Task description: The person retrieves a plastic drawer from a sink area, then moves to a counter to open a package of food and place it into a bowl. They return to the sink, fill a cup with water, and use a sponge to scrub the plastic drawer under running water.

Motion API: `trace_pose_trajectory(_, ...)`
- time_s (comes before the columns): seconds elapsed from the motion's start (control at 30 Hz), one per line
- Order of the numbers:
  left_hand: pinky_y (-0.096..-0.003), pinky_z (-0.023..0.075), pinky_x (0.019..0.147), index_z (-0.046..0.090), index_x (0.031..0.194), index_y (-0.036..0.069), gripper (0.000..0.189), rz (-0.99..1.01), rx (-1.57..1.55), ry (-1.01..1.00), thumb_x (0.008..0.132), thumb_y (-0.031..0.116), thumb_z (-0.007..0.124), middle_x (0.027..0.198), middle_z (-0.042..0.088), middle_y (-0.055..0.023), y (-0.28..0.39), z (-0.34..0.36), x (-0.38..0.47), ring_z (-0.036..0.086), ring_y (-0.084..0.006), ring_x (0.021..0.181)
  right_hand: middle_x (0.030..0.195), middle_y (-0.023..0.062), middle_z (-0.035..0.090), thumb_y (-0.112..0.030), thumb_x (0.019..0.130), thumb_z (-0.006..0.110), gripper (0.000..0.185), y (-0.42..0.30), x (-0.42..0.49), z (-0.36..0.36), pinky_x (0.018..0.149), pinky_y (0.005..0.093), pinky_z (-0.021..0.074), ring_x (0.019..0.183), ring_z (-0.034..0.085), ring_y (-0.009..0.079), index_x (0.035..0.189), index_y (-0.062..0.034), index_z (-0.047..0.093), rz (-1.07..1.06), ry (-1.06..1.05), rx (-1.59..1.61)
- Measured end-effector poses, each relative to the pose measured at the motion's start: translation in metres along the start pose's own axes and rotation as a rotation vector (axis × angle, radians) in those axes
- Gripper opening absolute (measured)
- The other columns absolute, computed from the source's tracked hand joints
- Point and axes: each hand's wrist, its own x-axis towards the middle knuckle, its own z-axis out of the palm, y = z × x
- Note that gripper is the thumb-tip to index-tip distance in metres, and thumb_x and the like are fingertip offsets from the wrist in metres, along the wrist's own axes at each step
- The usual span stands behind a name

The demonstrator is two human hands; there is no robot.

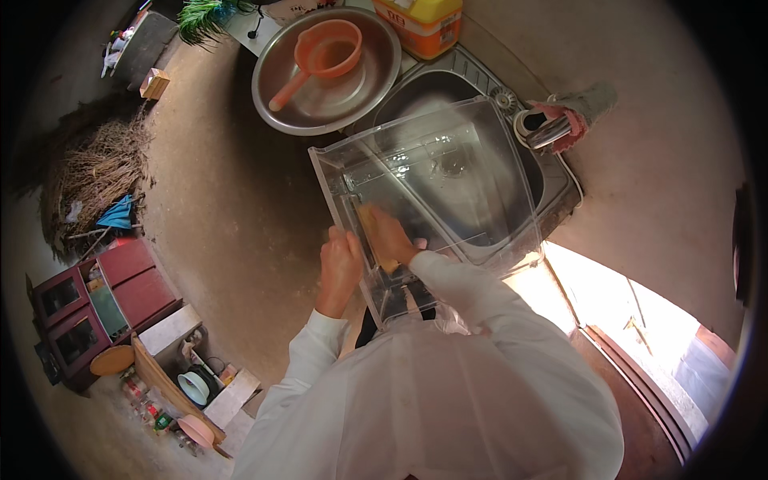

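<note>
A clear plastic drawer (429, 174), wet inside, is tilted across the near side of a stainless steel sink (531, 162). My left hand (340, 270) grips the drawer's left front edge, its fingers curled over the rim. Inside the drawer, my right hand (390, 234) presses a yellow cloth or sponge (367, 223) against the inner face of that front wall. Blur around the right fingers hides part of their grip. Water drops glint on the drawer's floor.
Left of the sink sits a steel basin (270, 78) holding an orange dipper (329, 51). Behind stands an orange jug with a yellow cap (420, 27). A faucet wrapped in cloth (549, 132) juts from the right. Dry brush (99, 156) and a red cabinet (90, 294) lie farther left.
</note>
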Motion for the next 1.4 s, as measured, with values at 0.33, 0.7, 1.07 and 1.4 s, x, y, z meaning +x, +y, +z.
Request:
trace_pose_trajectory(0.33,-0.0537,0.0502,0.065,0.052,0.094,-0.008,0.022,-0.073,0.014,-0.027,0.092,0.013,0.054,0.078,0.064,-0.0319,0.001,-0.007,0.001,0.065,-0.0489,0.075,0.110,0.0224,0.070,-0.016,0.085,0.064,0.038,-0.001,0.015,-0.062,0.091,0.0436,0.0512,0.105,0.067,0.0368,0.121,-0.0041,0.063,0.029,-0.084,0.135)
trace_pose_trajectory(0.7,-0.0490,0.0539,0.074,0.063,0.114,-0.009,0.031,-0.094,-0.095,0.037,0.090,0.011,0.058,0.085,0.068,-0.0290,-0.045,0.009,-0.007,0.069,-0.0445,0.085,0.101,0.0208,0.070,-0.010,0.089,0.062,0.023,-0.026,-0.076,-0.204,0.081,0.0467,0.0538,0.090,0.067,0.0400,0.108,-0.0002,0.068,-0.033,0.041,-0.154)
trace_pose_trajectory(1.07,-0.0383,0.0485,0.057,0.062,0.118,-0.008,0.028,0.063,-0.203,0.166,0.097,0.011,0.058,0.066,0.061,-0.0194,-0.044,0.008,-0.048,0.063,-0.0307,0.055,0.102,0.0158,0.070,-0.008,0.092,0.061,0.021,-0.006,-0.153,-0.283,0.079,0.0355,0.0533,0.091,0.068,0.0248,0.112,-0.0029,0.066,-0.055,0.564,-0.302)
trace_pose_trajectory(1.4,-0.0427,0.0497,0.061,0.059,0.121,-0.008,0.030,0.076,-0.189,0.373,0.095,0.006,0.051,0.091,0.070,-0.0282,-0.071,-0.066,-0.111,0.066,-0.0332,0.062,0.104,0.0128,0.071,-0.009,0.095,0.062,0.027,-0.012,-0.166,-0.221,0.080,0.0286,0.0533,0.091,0.068,0.0168,0.120,0.0018,0.062,-0.300,0.532,-0.138)
